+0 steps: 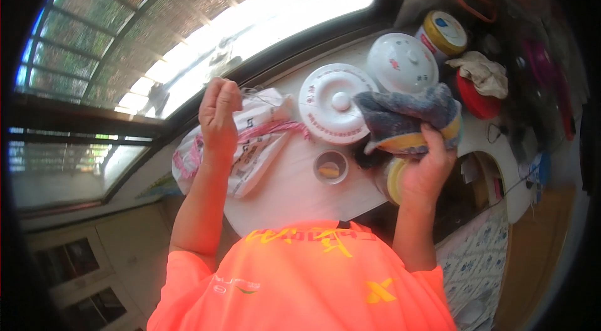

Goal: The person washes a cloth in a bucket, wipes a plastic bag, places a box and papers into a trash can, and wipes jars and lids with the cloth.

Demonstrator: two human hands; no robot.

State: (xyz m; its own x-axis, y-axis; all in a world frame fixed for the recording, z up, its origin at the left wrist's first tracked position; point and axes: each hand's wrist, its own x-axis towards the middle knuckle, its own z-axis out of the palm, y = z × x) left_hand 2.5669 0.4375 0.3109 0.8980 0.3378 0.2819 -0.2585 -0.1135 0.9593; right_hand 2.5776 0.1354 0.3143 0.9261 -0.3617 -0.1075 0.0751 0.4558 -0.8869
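My right hand (429, 171) grips a bunched dark blue cloth (407, 115) with a yellow band, thumb pressed on its near side. Below that hand stands a jar with a yellow lid (395, 179), partly covered by the hand. My left hand (219, 109) is raised, fingers curled together; whatever they hold, if anything, is hidden. Behind it on the white counter lies a white printed sack (260, 149) with a pink strip. Between the hands are a small clear cup (330, 167) with something yellowish inside and a round white lidded pot (338, 102).
A second white lidded pot (404, 62) stands behind the cloth, beside a yellow-rimmed tin (446, 32). Farther right, a beige cloth (481, 74) rests on a red container (476, 96). A barred window (206, 24) borders the counter's far side. Cabinets (119, 243) stand at lower left.
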